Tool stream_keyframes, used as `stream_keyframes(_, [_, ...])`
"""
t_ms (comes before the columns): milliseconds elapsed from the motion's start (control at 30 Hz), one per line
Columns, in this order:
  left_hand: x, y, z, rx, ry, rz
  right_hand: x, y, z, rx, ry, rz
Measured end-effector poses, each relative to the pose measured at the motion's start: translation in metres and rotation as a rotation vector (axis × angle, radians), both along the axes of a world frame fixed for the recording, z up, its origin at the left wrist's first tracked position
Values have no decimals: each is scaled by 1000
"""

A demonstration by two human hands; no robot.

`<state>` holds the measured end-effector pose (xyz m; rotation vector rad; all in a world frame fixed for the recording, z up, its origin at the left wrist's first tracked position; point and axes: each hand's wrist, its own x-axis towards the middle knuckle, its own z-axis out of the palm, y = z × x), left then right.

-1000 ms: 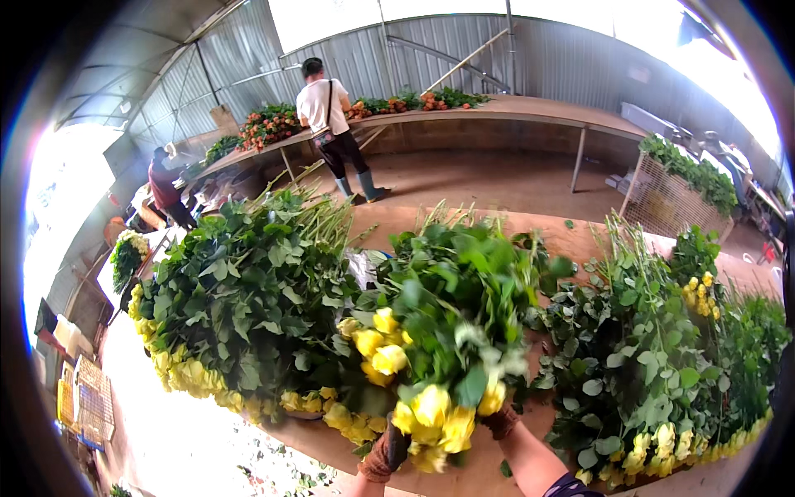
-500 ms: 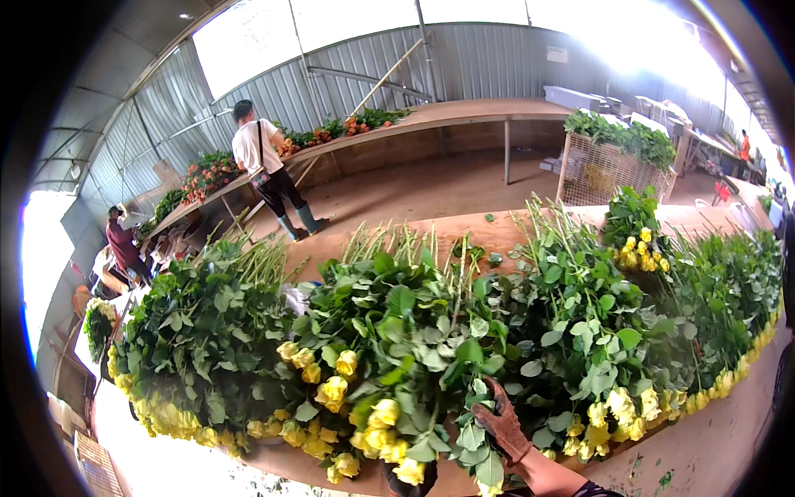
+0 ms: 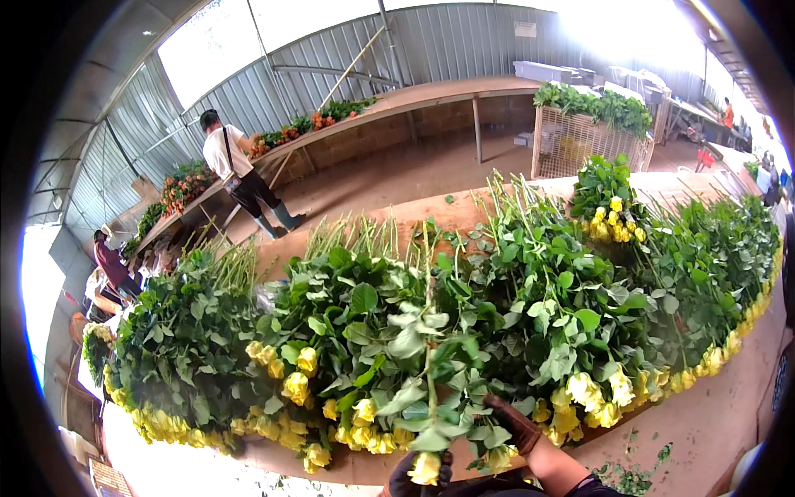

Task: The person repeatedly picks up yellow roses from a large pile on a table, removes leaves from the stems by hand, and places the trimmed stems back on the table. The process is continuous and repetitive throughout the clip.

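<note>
My left hand (image 3: 406,479), in a dark glove, is closed just below the head of a yellow rose (image 3: 426,469). This rose's long leafy stem (image 3: 431,364) points away from me over the pile. To its right, my right hand (image 3: 513,424), in a brown glove, is closed around the leafy stem of another yellow rose (image 3: 499,458); leaves partly cover its fingers. Around both hands lie heaps of yellow roses (image 3: 364,412), with their heads toward me and cut stem ends (image 3: 356,236) toward the far edge of the table (image 3: 306,261).
A smaller bunch of yellow roses (image 3: 614,219) lies across the pile at right. Beyond the table stand a crate of greenery (image 3: 592,145) and a long bench (image 3: 447,93). A person (image 3: 236,170) works there by orange flowers (image 3: 189,186). Loose leaves (image 3: 627,476) litter the near right.
The view has shifted, moving the scene left and up. My left hand has come into clearer view with a rose and its long stem. My right hand has moved right with its rose.
</note>
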<state>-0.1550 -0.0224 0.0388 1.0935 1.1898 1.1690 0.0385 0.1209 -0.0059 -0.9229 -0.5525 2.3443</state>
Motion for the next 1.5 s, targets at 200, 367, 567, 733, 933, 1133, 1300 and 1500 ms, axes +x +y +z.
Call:
stream_keyframes(200, [38,31,18,-380,257,-187,-1,-19,0,286,-240,34])
stream_keyframes(367, [14,79,21,-36,848,-341,-2,-8,19,414,-482,207])
stream_keyframes(567, [-72,98,-71,-340,1805,159,36,22,126,236,-161,-286])
stream_keyframes(733, [-78,121,0,-318,1707,6,122,68,166,774,-580,-120])
stream_keyframes(933, [-46,120,48,-185,881,-223,214,107,138,966,-1914,530])
stream_keyframes(1133, [-13,82,-32,-243,619,-131,39,11,138,1268,-1099,-54])
stream_keyframes(1300, [15,97,-14,-172,624,-479,-23,-23,-52,630,-659,168])
stream_keyframes(1500, [-25,72,-6,-469,-1073,115,-15,-17,0,102,77,-192])
